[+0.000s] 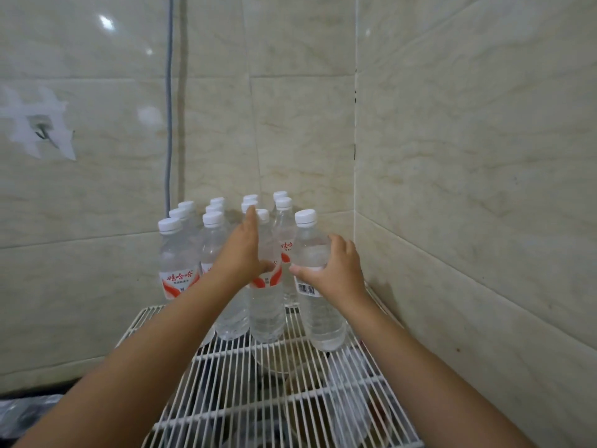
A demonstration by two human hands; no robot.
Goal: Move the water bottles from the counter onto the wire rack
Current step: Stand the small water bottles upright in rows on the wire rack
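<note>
White wire rack (pixel 277 392) lying under both my forearms, water bottles (pixel 211 240) standing upright in rows at far end, beyond my hands, against tiled wall (pixel 468 156). My right hand (pixel 336 270) curling round front right bottle (pixel 315 286) at label, thumb across front. My left hand (pixel 240 253) wrapping front middle bottle (pixel 266 299), thumb hooking over label. Both bottles sitting on rack, just apart. Grey cable (pixel 168 108) hanging above left hand.
</note>
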